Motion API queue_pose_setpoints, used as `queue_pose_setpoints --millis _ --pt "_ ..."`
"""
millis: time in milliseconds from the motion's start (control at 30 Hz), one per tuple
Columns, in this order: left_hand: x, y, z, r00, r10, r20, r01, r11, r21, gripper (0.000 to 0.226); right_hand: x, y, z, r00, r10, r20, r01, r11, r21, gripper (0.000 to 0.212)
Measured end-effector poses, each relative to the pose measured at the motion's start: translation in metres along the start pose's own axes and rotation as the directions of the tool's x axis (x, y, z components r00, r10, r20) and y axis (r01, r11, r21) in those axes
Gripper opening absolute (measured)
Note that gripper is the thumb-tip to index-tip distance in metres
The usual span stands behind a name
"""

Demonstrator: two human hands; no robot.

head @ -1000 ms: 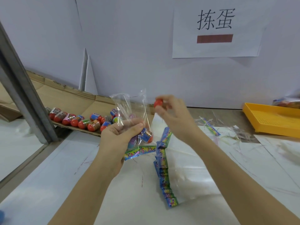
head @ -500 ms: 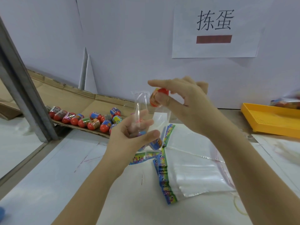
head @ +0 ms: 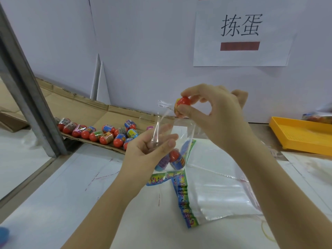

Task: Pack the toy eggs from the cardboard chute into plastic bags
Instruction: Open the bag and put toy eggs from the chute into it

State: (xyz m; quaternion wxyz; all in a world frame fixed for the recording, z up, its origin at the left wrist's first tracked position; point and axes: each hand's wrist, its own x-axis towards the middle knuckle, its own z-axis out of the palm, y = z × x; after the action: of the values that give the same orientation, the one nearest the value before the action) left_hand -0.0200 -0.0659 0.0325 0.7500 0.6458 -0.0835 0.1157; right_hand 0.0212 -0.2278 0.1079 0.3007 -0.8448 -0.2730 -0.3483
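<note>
My left hand (head: pixel 152 150) holds a clear plastic bag (head: pixel 181 133) upright by its upper part, fingers curled round the film. Toy eggs (head: pixel 175 158) lie in the bag's bottom, just above the table. My right hand (head: pixel 215 114) pinches a red-capped toy egg (head: pixel 182 106) between thumb and fingers right at the bag's open mouth. Several more toy eggs (head: pixel 100 133) are lined up at the lower edge of the cardboard chute (head: pixel 75 106) to the left.
A stack of flat plastic bags (head: pixel 215 198) with colourful headers lies on the white table below my hands. A yellow tray (head: pixel 301 135) sits at the right. A grey metal post (head: pixel 27 83) stands at the left. A rubber band (head: pixel 267 230) lies bottom right.
My right hand brought the red egg up and left over the bag's mouth. My left hand shifted right with the bag and spread its top.
</note>
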Motion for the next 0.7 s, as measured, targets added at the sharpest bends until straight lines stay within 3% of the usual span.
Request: queue_pose_setpoints --millis 167,300,433,567,700 --pt "-0.002 0.000 0.002 0.999 0.031 0.008 -0.031 0.999 0.011 0.038 -0.001 -0.003 -0.002 0.975 -0.013 0.221 -0.017 0.991 0.132 0.011" --pt "-0.002 0.000 0.003 0.999 0.042 0.010 -0.042 0.999 0.019 0.042 -0.002 -0.001 0.005 0.961 0.030 0.275 -0.100 0.964 0.244 0.017" --pt "-0.002 -0.001 0.003 0.998 0.059 0.038 -0.060 0.998 0.034 0.021 -0.005 -0.004 0.013 0.955 0.030 0.295 -0.077 0.986 0.147 0.020" --pt "-0.001 -0.002 0.004 0.997 0.068 0.034 -0.069 0.997 0.030 0.016 -0.006 -0.005 0.016 0.941 -0.030 0.336 0.027 1.000 0.014 0.019" --pt "0.000 -0.004 0.004 0.997 0.071 -0.020 -0.070 0.997 0.041 0.020 -0.006 -0.006 0.018 0.882 -0.034 0.470 0.016 0.999 0.043 0.042"
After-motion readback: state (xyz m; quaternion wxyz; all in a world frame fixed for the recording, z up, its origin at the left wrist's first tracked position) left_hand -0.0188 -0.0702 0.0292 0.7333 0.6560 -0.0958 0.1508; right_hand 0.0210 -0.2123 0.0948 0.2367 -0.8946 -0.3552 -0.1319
